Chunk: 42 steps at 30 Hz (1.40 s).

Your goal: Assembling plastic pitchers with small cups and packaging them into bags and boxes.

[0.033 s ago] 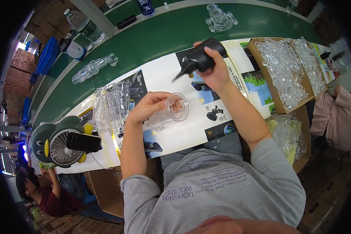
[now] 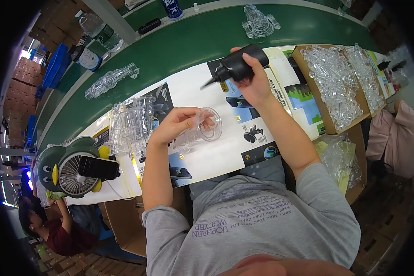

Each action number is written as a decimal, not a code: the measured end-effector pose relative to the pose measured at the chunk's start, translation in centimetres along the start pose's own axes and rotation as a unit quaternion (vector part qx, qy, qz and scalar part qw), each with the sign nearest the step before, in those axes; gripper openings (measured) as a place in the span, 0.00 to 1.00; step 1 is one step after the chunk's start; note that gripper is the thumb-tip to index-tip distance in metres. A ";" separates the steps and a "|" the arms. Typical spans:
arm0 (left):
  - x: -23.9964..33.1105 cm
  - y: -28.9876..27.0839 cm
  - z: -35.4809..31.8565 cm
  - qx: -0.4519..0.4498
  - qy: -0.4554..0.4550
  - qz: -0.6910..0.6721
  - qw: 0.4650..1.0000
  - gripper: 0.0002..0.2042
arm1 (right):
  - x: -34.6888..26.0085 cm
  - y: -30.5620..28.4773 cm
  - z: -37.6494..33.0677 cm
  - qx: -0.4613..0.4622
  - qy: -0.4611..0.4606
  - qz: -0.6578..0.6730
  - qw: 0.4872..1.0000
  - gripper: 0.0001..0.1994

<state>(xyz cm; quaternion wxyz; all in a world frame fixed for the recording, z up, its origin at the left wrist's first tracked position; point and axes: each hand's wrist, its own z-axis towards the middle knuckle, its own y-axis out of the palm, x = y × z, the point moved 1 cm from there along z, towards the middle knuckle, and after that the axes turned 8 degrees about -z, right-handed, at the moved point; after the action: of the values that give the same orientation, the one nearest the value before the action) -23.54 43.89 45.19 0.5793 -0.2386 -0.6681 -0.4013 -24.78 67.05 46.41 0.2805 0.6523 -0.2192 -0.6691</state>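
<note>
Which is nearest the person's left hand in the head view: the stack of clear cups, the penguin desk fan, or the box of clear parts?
From the left hand:
1. Stack of clear cups, just beside it on the left.
2. Penguin desk fan, further left, lower.
3. Box of clear parts, far right.

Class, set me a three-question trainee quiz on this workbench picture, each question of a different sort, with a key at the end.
1. True or false: the right hand holds a black tool with its thin nozzle pointing toward the person's left.
2. What does the left hand hold? A) a green cup B) a clear plastic part C) a phone
3. Fill in: the cardboard boxes at the person's right are filled with ____ plastic pieces.

Key:
1. True.
2. B: the clear plastic part has a round flange and is held over the printed sheet.
3. Clear.
</note>
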 end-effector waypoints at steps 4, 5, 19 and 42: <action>0.4 -0.2 0.1 0.025 0.009 -0.009 1.000 0.20 | -0.2 -1.1 0.8 0.080 -0.074 -0.179 0.978 0.17; 0.4 -0.2 0.1 0.028 0.011 -0.005 1.000 0.20 | 0.1 -1.0 0.9 0.084 -0.098 -0.258 0.957 0.19; 0.4 -0.6 0.2 0.151 0.142 -0.054 0.977 0.21 | 3.3 -0.3 0.8 -0.005 -0.208 -0.779 0.592 0.19; 1.0 -0.2 0.5 0.314 0.232 -0.141 0.910 0.22 | 1.9 0.1 3.1 0.115 -0.068 -0.148 0.980 0.18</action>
<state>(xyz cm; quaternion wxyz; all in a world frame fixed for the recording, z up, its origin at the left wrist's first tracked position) -24.21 44.02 46.08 0.7004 0.1518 -0.6333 -0.2921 -27.86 65.54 45.20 0.0858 0.6582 -0.2141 -0.7167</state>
